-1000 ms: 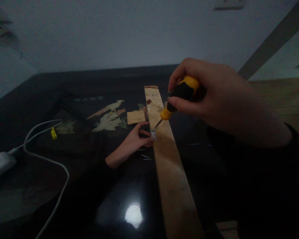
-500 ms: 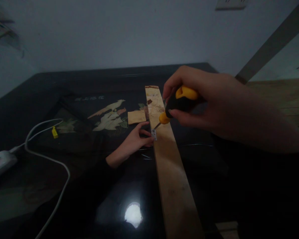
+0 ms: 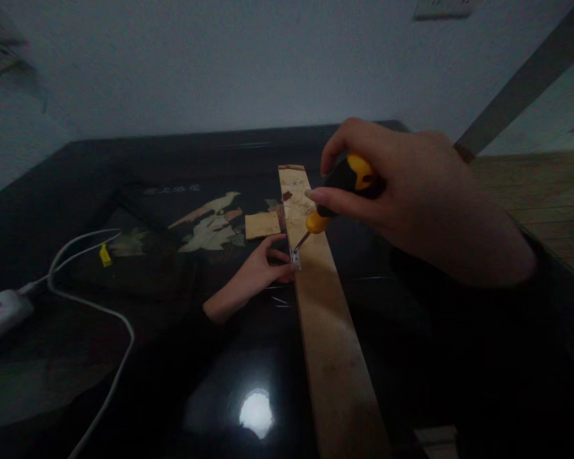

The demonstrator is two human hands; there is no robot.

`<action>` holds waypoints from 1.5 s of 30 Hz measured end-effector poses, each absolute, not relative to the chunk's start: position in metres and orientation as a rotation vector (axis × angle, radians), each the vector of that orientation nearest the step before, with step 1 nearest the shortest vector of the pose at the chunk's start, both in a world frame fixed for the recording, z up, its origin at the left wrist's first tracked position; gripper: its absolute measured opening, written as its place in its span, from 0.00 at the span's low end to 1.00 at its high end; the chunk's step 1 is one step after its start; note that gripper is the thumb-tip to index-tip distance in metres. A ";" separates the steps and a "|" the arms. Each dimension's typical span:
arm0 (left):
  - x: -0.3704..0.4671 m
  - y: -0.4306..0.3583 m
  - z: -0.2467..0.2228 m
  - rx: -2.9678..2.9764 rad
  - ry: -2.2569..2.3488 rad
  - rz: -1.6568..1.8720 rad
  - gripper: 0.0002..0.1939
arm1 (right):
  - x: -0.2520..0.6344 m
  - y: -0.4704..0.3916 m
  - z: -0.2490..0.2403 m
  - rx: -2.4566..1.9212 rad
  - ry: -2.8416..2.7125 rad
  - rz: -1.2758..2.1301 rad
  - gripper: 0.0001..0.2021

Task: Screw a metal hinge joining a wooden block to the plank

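Pale wall (image 3: 210, 70) behind, dark glossy surface (image 3: 182, 153) below, and on it a plank (image 3: 335, 344) lies lengthwise. At the plank's left edge I see a small metal plate (image 3: 296, 260), pinched by the thumb and fingers of the left hand (image 3: 256, 274). Fingers of the right hand (image 3: 411, 191) grip a screwdriver (image 3: 343, 178), slanted, its tip at the plate. Near the left hand is 1 wood piece (image 3: 262, 225).

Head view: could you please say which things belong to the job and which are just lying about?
In use, it seems:
screwdriver, in the right hand
small metal plate, by the left hand
long board

Apparently lying about:
small wood piece
white cable
yellow tag
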State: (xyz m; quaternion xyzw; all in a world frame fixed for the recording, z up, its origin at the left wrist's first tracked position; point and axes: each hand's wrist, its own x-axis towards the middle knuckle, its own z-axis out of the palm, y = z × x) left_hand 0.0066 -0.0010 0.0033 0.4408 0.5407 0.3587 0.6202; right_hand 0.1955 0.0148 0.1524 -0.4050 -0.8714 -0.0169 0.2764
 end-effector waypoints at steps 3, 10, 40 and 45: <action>0.007 -0.001 0.003 1.003 1.252 0.822 0.34 | 0.197 0.013 0.153 -1.034 -2.359 0.017 0.11; 0.005 0.000 -0.001 1.015 1.242 0.828 0.34 | 0.203 0.010 0.160 -0.982 -2.390 0.106 0.11; 0.006 -0.001 0.005 0.980 1.247 0.815 0.34 | 0.195 0.018 0.155 -1.228 -2.213 -0.238 0.14; 0.002 0.002 0.007 0.945 1.220 0.777 0.31 | 0.195 0.020 0.152 -1.204 -2.173 -0.177 0.13</action>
